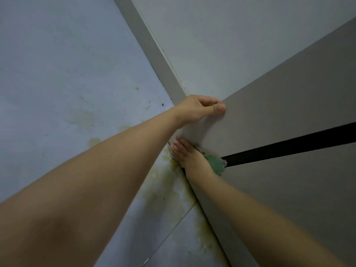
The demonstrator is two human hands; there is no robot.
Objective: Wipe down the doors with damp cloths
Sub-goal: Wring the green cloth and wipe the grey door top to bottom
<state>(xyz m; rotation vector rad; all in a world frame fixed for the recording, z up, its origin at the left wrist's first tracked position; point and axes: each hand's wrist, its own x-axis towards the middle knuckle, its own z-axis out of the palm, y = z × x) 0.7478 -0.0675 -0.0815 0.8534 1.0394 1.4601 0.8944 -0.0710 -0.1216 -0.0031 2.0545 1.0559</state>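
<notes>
The grey door (289,116) with a black stripe (289,147) across it fills the right side of the view. My left hand (198,109) grips the door's free edge, thumb on the face and fingers curled round behind it. Just below, my right hand (189,158) presses a green cloth (216,163) against the door by the end of the black stripe, close to the same edge. Most of the cloth is hidden under the hand.
A grey door frame (154,53) runs up from behind my left hand. A pale wall (231,35) lies beyond the frame. The bluish tiled floor (57,74) at left carries yellowish stains (165,191) along the door's edge.
</notes>
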